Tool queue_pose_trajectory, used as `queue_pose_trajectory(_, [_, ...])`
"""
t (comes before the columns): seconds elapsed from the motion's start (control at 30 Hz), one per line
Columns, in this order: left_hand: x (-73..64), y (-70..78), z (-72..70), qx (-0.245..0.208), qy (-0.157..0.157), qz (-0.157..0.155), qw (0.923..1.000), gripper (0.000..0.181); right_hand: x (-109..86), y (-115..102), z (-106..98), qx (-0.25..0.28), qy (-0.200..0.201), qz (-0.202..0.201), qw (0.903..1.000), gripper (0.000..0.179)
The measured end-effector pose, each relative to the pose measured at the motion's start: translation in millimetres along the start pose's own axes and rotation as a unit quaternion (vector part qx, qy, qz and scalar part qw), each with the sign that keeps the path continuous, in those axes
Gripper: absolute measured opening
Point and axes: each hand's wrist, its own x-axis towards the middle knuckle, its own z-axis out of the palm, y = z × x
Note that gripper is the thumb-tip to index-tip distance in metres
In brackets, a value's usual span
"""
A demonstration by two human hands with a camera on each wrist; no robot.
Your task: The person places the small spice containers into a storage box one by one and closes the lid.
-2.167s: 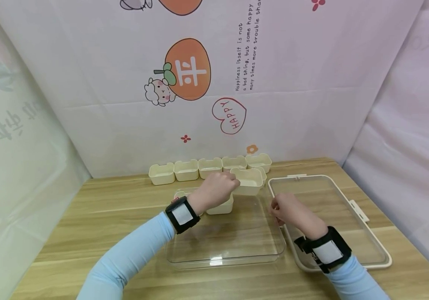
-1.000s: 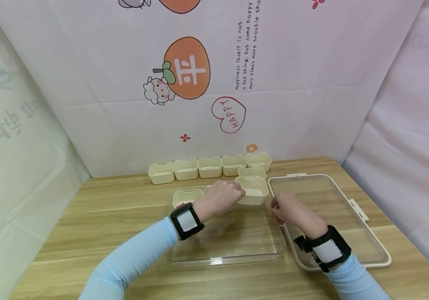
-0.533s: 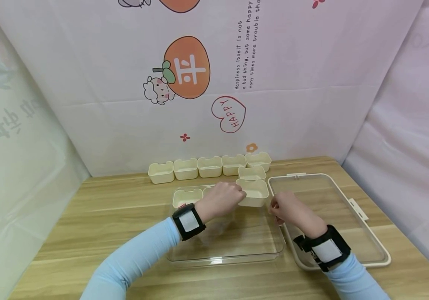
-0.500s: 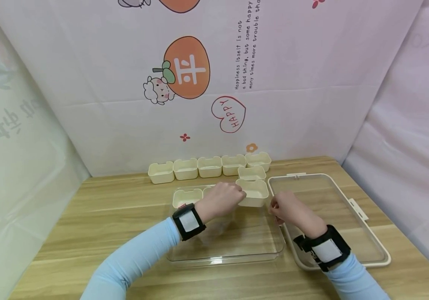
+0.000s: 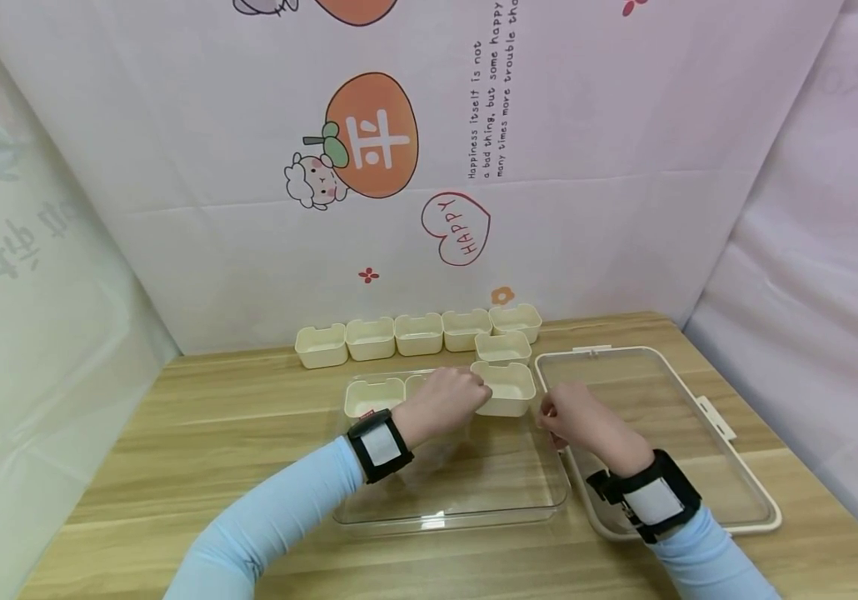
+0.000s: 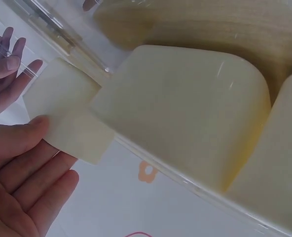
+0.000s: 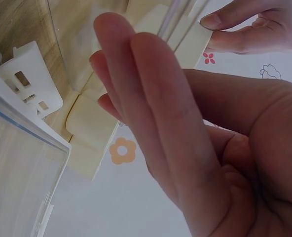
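My left hand (image 5: 444, 404) pinches the rim of a small cream plastic bin (image 5: 507, 392), level over the back right corner of a clear rectangular box (image 5: 451, 523). In the left wrist view the thumb and fingers (image 6: 18, 173) lie on its edge. Two more cream bins stand inside the clear box at its back left: one shows beside the wrist (image 5: 375, 393), the other is mostly hidden behind the left hand. My right hand (image 5: 582, 421) is at the clear box's right edge, its fingers (image 7: 156, 84) fairly straight in the right wrist view; contact with the wall is unclear.
Several cream bins (image 5: 419, 335) stand in a row along the back of the wooden table (image 5: 226, 433). One more (image 5: 504, 346) stands just in front of the row's right end. A clear lid (image 5: 669, 417) with a white frame and side clips lies right of the box.
My left hand has brought the cream bin down and slightly right, from near the row toward the box's back right corner; lately it barely moves. The right hand has stayed in place.
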Motion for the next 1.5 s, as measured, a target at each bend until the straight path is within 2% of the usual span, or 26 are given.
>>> queue_pose_trajectory(0.33, [0.0,0.9,5.4,-0.008,-0.010,-0.006,0.9999,0.022,0.3,-1,1,0.007,-0.001,0.005,1.0000,0.010])
queue_pose_trajectory(0.7, [1.0,0.8,11.0,-0.024,-0.025,-0.015,0.9993,0.019,1.0,0,0,-0.022,-0.002,0.010,0.9997,0.010])
queue_pose_trajectory(1.1, [0.5,0.7,18.2,-0.011,-0.015,-0.017,0.9997,0.021,0.7,0,1,-0.021,-0.003,0.009,0.9997,0.011])
queue_pose_trajectory(1.5, [1.9,1.8,19.7,-0.012,-0.031,-0.029,0.9990,0.021,0.6,1,1,-0.022,0.001,0.001,0.9998,0.010])
